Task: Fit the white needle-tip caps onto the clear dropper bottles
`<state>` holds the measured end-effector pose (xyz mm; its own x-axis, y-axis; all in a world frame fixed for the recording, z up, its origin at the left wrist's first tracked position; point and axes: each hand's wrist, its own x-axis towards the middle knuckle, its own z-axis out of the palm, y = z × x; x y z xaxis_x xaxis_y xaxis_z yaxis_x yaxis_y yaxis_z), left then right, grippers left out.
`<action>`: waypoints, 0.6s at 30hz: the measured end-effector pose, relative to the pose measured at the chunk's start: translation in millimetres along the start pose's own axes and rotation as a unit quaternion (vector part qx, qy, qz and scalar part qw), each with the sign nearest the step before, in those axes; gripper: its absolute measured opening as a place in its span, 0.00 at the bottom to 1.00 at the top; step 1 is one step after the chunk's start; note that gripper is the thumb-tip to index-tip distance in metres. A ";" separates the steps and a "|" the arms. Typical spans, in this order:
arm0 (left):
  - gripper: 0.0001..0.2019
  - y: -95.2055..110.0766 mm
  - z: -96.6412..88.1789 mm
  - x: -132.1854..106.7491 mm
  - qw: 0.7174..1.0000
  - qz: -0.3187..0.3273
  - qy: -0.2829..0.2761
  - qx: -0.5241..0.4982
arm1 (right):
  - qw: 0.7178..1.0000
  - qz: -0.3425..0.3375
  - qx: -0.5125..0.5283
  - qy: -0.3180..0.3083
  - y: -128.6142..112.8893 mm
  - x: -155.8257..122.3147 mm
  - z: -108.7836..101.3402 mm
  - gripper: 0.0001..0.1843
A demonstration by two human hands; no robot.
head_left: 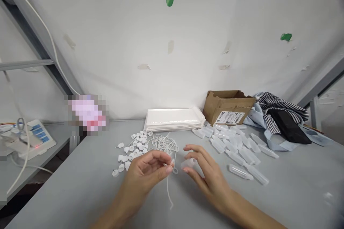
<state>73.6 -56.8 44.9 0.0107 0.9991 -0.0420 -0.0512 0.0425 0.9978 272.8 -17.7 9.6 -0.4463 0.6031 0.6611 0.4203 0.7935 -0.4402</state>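
My left hand pinches a thin white cord between thumb and fingertips. One end of this cord hangs down in front of the table, and a small white ring shows beside the fingertips. My right hand holds a translucent plastic tube between thumb and fingers, its open end facing me; the index finger is lifted off it. Both hands are close together, with a small gap between them. Behind them lies a tangle of white cords. Small white caps are scattered beyond my left hand.
Many translucent tubes lie loose on the grey table at right. A stack of white padded envelopes and an open cardboard box stand against the wall. Striped cloth and a black pouch are far right.
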 end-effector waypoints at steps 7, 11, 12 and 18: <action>0.05 -1.5 -0.5 3.2 0.997 -0.033 -0.067 -0.015 | 0.986 0.070 0.076 -0.131 -6.5 -8.3 3.7 0.08; 0.05 -4.2 0.0 2.2 0.995 -0.040 -0.086 -0.010 | 0.986 0.054 0.089 -0.132 -9.0 -6.7 3.7 0.09; 0.05 -4.8 0.3 1.8 0.995 -0.045 -0.086 -0.010 | 0.986 0.051 0.088 -0.132 -9.1 -6.0 3.5 0.10; 0.07 -3.1 1.9 0.2 0.995 -0.079 -0.050 -0.017 | 0.986 0.039 0.081 -0.137 -8.0 -3.3 2.5 0.11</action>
<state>75.6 -56.7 41.9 0.1214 0.9740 -0.1913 -0.0748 0.2011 0.9767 268.9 -25.8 9.4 -0.6236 0.6446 0.4422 0.3394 0.7329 -0.5897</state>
